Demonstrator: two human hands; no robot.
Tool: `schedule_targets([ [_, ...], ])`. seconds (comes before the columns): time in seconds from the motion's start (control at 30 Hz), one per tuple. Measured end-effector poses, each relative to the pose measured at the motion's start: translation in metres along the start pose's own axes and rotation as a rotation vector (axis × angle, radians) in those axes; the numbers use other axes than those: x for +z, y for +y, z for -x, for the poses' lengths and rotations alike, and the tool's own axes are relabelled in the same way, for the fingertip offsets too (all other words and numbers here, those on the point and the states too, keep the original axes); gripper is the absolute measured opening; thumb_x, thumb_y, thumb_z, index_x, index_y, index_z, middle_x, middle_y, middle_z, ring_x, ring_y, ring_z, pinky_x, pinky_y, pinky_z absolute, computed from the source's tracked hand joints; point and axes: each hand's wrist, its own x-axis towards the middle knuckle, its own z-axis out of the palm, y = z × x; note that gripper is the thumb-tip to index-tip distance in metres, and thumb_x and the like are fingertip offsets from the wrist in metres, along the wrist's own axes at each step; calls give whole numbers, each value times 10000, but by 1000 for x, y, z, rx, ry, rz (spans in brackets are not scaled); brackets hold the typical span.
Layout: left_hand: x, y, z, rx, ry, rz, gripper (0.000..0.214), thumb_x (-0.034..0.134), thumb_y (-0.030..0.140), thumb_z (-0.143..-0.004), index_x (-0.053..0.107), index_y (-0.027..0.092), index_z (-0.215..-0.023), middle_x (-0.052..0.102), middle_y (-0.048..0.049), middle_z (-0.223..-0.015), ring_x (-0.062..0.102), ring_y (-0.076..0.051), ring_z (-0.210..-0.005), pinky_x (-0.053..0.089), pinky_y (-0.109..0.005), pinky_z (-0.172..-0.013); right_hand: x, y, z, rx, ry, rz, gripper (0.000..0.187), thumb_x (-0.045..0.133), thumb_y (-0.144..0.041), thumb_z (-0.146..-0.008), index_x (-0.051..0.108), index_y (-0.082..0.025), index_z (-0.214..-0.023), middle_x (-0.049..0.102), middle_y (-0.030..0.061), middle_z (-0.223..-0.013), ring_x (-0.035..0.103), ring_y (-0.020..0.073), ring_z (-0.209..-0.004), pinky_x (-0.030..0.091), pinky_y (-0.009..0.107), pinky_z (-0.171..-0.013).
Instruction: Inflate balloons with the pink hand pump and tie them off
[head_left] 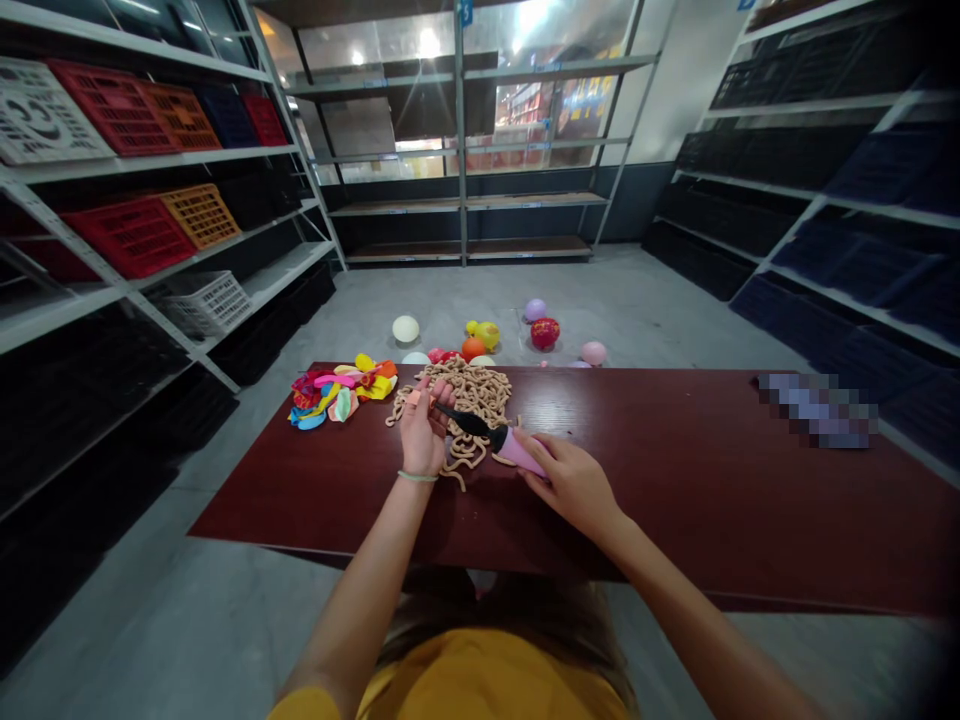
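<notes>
My left hand [424, 425] is closed around the neck of an orange uninflated balloon [415, 397] and holds it at the black nozzle of a pink hand pump [504, 443]. My right hand [574, 485] grips the pump's pink body. Both hands rest over a dark red table [675, 480]. Under and behind them lies a heap of tan string pieces [474, 395]. A pile of colourful uninflated balloons [337, 392] lies on the table to the left of my left hand.
Several inflated balloons [545, 332] lie on the grey floor beyond the table. Metal shelves with red, orange and white crates [131, 235] stand on the left, dark shelving [825, 200] on the right. A blurred patch [817, 408] sits at the table's far right.
</notes>
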Motion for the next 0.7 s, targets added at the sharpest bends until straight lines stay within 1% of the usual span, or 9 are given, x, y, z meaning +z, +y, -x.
schedule_targets([
  [0.1,-2,0,1,3,14,-28,234,599,210,-940,633,187,-1170,751,-77,-1014,738,-157,-911,567,-290,-884,-1,-3,-3,-3,-18,7,540,527,-351,-973,438,-252,-1496,648,106,-1225,632,255,-1008,490,363,-847],
  [0.2,-3,0,1,14,26,-50,231,619,224,-928,626,189,-1156,751,-74,-999,738,-163,-897,564,-304,-883,-2,-7,-8,-3,-40,-6,538,517,-343,-975,434,-253,-1498,647,110,-1236,635,257,-1014,492,367,-854],
  [0.33,-2,-1,0,46,20,-60,227,642,247,-907,613,188,-1124,746,-60,-953,734,-165,-862,554,-322,-882,-1,-16,-18,-3,-45,-36,564,510,-343,-975,390,-258,-1520,642,115,-1265,638,262,-1029,503,371,-853],
  [0.4,0,-1,-1,67,26,-56,223,651,267,-897,610,186,-1100,738,-49,-921,726,-158,-828,551,-320,-861,2,-23,-25,4,-50,-51,580,512,-352,-973,371,-237,-1523,645,125,-1267,643,272,-1029,512,377,-848],
  [0.53,4,0,-7,82,-29,-2,186,650,336,-889,611,180,-982,675,-6,-804,677,-120,-724,540,-285,-798,10,-39,-43,58,-71,-118,559,525,-354,-962,403,-138,-1464,646,166,-1272,649,305,-1060,530,418,-857],
  [0.63,5,5,-14,50,-28,18,244,626,421,-900,548,194,-856,620,8,-730,644,-126,-671,539,-285,-729,17,-52,-55,88,-72,-205,501,521,-345,-964,437,-142,-1415,648,162,-1258,642,300,-1098,533,430,-887],
  [0.7,3,10,-20,39,-42,28,289,613,455,-909,498,205,-818,564,28,-671,598,-117,-604,522,-262,-652,21,-60,-60,77,-66,-261,523,526,-325,-961,403,-165,-1443,628,155,-1291,622,289,-1140,524,433,-930],
])
